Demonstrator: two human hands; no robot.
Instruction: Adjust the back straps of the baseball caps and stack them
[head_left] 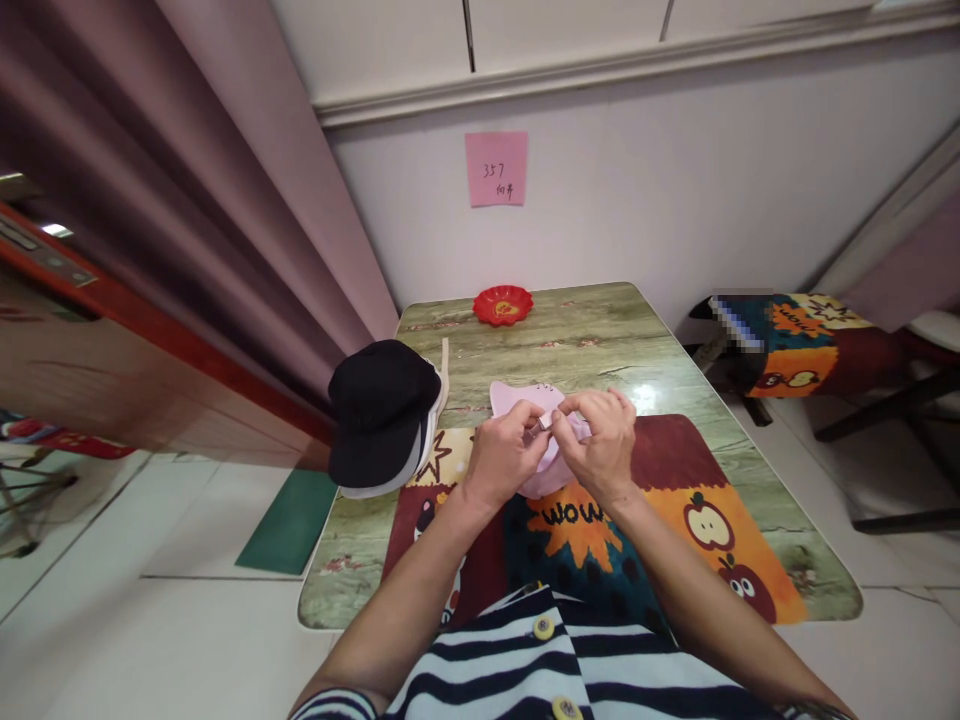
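Observation:
A pale pink cap (551, 476) is on the printed mat near the middle of the table, partly covered by my hands. Above it, my left hand (510, 448) and my right hand (598, 440) meet with fingertips pinched on a small whitish strip (546, 421), which looks like part of the cap's strap. My left hand grips its left end, and the thumb and forefinger of my right hand pinch the other end. Whether the strip joins the cap is hidden by my fingers.
Stacked caps, a black one (382, 410) on top, sit at the table's left edge. A red scalloped dish (502, 305) stands at the back of the wooden-patterned table (585, 340). The colourful mat (675, 450) lies in front. A pink note (496, 169) hangs on the wall.

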